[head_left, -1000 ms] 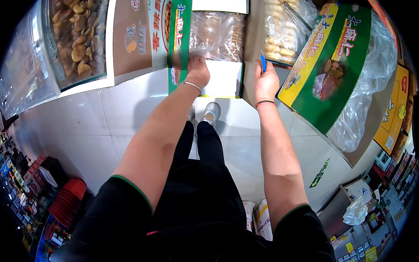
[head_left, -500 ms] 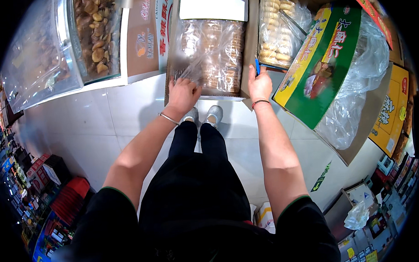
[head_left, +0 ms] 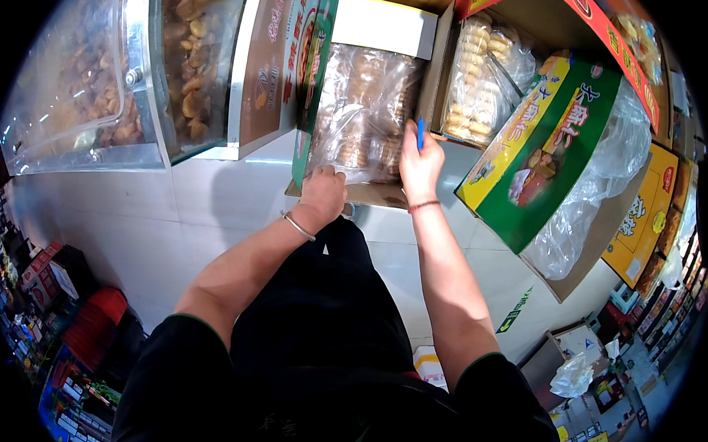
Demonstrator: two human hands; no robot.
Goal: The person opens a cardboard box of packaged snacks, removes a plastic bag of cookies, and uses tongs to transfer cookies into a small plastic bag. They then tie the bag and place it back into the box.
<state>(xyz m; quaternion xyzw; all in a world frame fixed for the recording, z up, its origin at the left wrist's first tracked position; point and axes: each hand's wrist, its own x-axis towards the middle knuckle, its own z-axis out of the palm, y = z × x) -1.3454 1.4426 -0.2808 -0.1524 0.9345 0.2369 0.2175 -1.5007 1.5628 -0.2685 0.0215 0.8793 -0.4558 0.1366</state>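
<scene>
An open cardboard box (head_left: 376, 194) stands before me, its left side green. Inside lies a clear plastic bag (head_left: 358, 104) full of round, flat biscuits in rows. At the box's near left corner my left hand (head_left: 324, 195) is closed, its curled fingers on the near edge of the bag. My right hand (head_left: 420, 168) is closed round a slim blue tool (head_left: 420, 133) at the box's right wall. Only the blue end sticks up from the fist, so I cannot make out its kind. A white panel (head_left: 382, 25) covers the far end of the box.
Clear bins (head_left: 69, 98) of brown snacks stand at the left. On the right, another open box holds bagged pale biscuits (head_left: 474, 84). Its green and yellow flap (head_left: 546, 152) leans outward, with loose clear plastic (head_left: 579, 205) beside it. Pale floor tiles (head_left: 206, 218) lie below.
My view has shifted. My left hand has drawn nearer to me along the bag, to the box's near edge. My right hand, still gripping the blue tool, has moved left and nearer.
</scene>
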